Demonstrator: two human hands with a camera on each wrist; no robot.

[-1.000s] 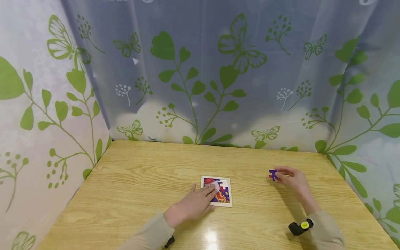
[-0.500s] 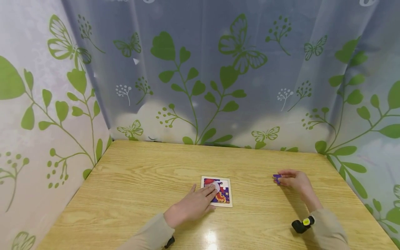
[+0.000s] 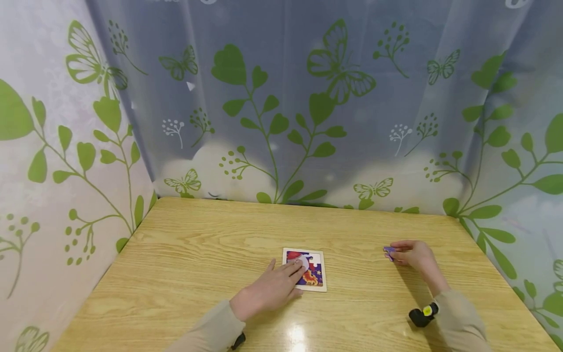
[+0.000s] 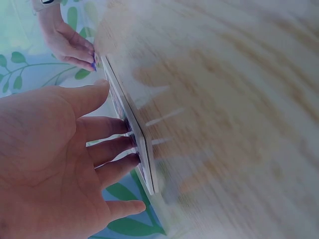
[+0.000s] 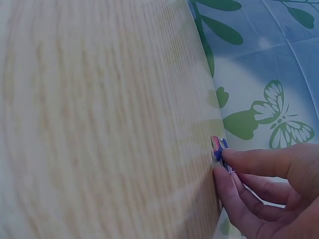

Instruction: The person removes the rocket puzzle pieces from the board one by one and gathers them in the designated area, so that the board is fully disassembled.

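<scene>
Jigsaw piece (image 3: 388,250) pinched by right hand (image 3: 413,255)
Tray puzzle (image 3: 312,276) touched by outstretched left hand (image 3: 274,287); piece might get dropped if pinched too loosely.

Two grips, a person's left grip (image 3: 274,287) and right grip (image 3: 413,255). Two sleeves, the left sleeve (image 3: 213,325) and the right sleeve (image 3: 462,320). Two black wrist devices, one on the left (image 3: 239,341), only partly visible, and one on the right (image 3: 421,318), bearing one yellow label (image 3: 428,310). One counter (image 3: 211,244). One puzzle board (image 3: 314,289), with one white gap (image 3: 316,259) in view; fingers hide part of it, so its set pieces cannot be counted. One loose piece (image 3: 388,250). In the head view, six whole green butterflies (image 3: 83,66) printed on the cloth (image 3: 281,19), plus two small white sprays (image 3: 173,128).
</scene>
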